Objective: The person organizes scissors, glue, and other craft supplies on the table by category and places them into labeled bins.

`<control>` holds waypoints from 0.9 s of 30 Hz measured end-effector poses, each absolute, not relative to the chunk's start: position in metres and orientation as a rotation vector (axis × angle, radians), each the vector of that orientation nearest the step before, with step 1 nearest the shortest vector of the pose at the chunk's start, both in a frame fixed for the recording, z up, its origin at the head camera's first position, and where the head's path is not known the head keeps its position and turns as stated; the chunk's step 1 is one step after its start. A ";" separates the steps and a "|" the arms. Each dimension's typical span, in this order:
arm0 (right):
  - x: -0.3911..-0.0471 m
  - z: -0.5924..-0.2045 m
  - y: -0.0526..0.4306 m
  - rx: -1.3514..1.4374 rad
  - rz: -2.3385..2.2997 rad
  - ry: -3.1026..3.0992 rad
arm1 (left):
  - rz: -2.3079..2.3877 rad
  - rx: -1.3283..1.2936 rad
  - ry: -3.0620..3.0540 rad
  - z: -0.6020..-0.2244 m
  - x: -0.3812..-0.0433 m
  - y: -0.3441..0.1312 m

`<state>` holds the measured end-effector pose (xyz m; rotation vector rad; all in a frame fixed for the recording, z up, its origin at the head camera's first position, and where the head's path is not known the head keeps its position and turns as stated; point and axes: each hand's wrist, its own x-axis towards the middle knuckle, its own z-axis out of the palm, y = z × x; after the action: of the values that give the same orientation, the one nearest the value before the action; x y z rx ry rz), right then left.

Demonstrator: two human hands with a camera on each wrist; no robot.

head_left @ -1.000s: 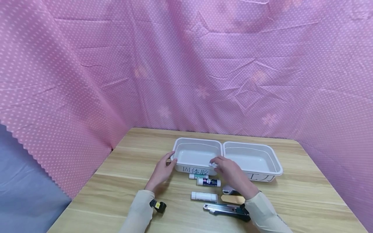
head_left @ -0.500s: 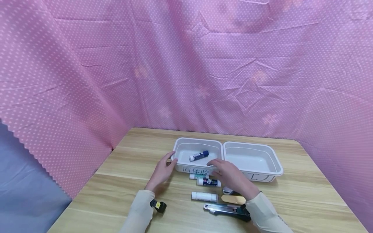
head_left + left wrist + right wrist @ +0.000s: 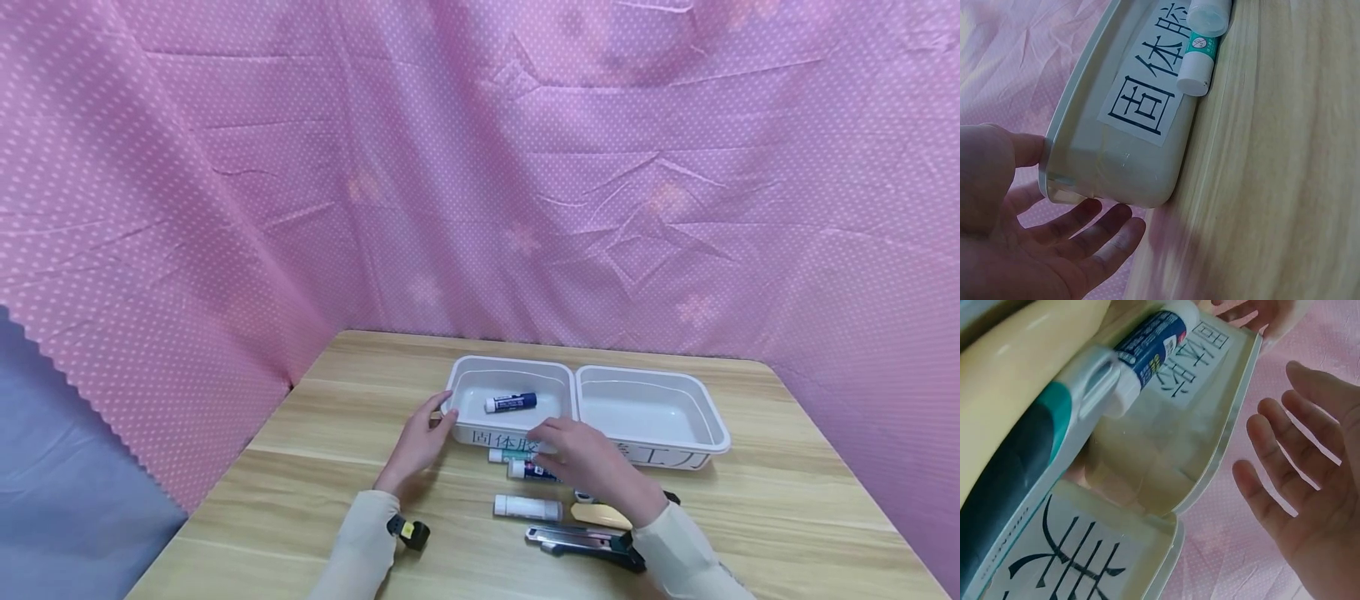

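My left hand (image 3: pixel 417 443) holds the left corner of a white plastic bin (image 3: pixel 461 431), thumb at the rim and fingers around its end in the left wrist view. Inside that bin lies a dark blue glue stick (image 3: pixel 511 403) with a white end. My right hand (image 3: pixel 1316 469) is empty, its fingers spread, and hovers by the bin's front right corner. Below it, a green-labelled glue stick (image 3: pixel 1202 45) lies against the bin's front wall, with a navy-labelled glue stick (image 3: pixel 1149 350) beside it. A white glue stick (image 3: pixel 528 507) lies closer to me.
A second white bin (image 3: pixel 716 439), holding nothing, stands joined side by side on the right. Near my right forearm lie a yellow-handled piece (image 3: pixel 600 515) and a box cutter (image 3: pixel 585 543), with a grey-and-teal cutter (image 3: pixel 1063 419) close by. Pink dotted cloth (image 3: pixel 480 208) hangs behind the table.
My right hand let go of the dark blue glue stick, which dropped into the left bin and rolled slightly. The hand then drew back toward the front rim. My left hand stayed put.
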<state>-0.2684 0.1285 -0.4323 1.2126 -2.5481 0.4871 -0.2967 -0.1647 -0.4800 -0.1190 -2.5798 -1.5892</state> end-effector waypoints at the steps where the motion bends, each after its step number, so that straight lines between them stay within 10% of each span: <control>1: -0.267 -0.432 0.128 1.221 0.483 -2.557 | -1.594 -0.117 -2.581 -0.480 -0.297 -0.165; 27: -0.248 -0.443 0.124 1.279 0.345 -2.849 | -1.612 -0.102 -2.596 -0.482 -0.296 -0.167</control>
<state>-0.2478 0.1244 -0.4433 1.2788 -2.8492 0.3451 -0.2961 -0.1670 -0.4823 -0.1023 -2.5958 -1.6121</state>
